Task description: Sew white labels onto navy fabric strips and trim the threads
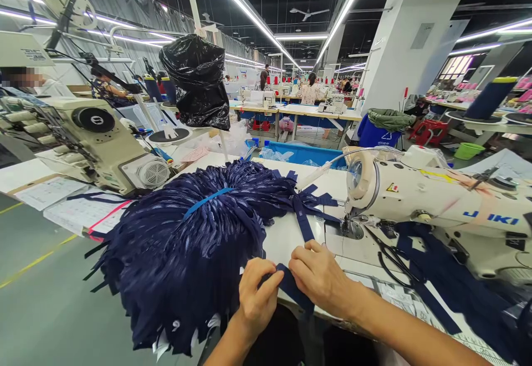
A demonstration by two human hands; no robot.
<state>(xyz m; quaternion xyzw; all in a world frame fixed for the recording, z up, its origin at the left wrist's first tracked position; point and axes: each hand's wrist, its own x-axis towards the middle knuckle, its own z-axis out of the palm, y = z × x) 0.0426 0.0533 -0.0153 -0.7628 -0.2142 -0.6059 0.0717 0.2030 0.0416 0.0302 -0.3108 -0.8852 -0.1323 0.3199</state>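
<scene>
Both hands are closed on a navy fabric strip (pixel 296 290) at the table's front edge. My left hand (pixel 258 291) pinches one end of it between thumb and fingers. Close beside it, my right hand (pixel 318 272) grips the same strip, its fingers curled over the cloth. Another length of navy strip (pixel 302 219) runs up from the right hand toward the sewing machine (pixel 388 189); whether it is the same piece I cannot tell. Left of my hands lies a big bundle of navy strips (pixel 178 255), tied with a blue band (pixel 208 202).
Black scissors (pixel 393 258) lie below the machine head, beside more navy fabric (pixel 453 288). A second machine (pixel 95 139) stands at the left. A black plastic bag (pixel 197 81) covers something on a stand. People and sewing tables (pixel 299 109) fill the background.
</scene>
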